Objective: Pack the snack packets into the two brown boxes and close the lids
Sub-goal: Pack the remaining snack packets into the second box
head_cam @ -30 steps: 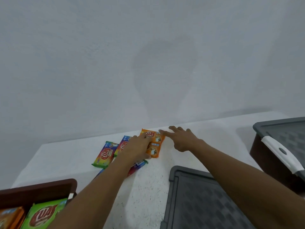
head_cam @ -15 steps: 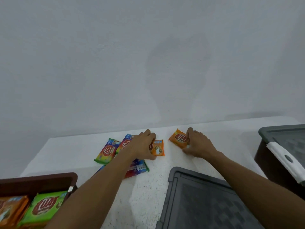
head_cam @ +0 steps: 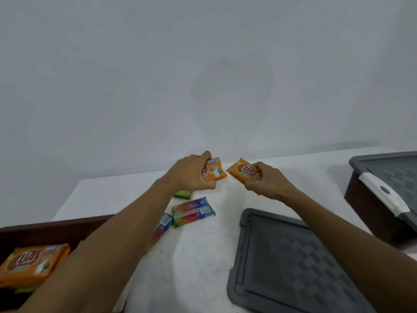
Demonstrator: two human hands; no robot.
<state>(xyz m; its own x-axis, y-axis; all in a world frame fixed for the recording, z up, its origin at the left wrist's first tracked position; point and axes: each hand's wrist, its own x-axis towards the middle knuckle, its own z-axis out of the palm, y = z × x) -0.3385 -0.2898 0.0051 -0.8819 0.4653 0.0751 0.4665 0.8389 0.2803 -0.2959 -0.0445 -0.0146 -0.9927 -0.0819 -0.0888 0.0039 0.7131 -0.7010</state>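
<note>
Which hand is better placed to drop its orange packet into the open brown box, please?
Left: the left hand holds its orange packet on the side of the open box; the right hand is farther, nearer the lidded box.

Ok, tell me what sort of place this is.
Likely a plain indoor room set up for packing: a white speckled table against a bare pale wall, an open brown plastic box holding snack packets, a loose dark grey plastic lid.

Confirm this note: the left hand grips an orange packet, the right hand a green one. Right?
Not quite. In the head view the right hand grips an orange packet, not a green one. The left hand does grip the other orange packet.
</note>
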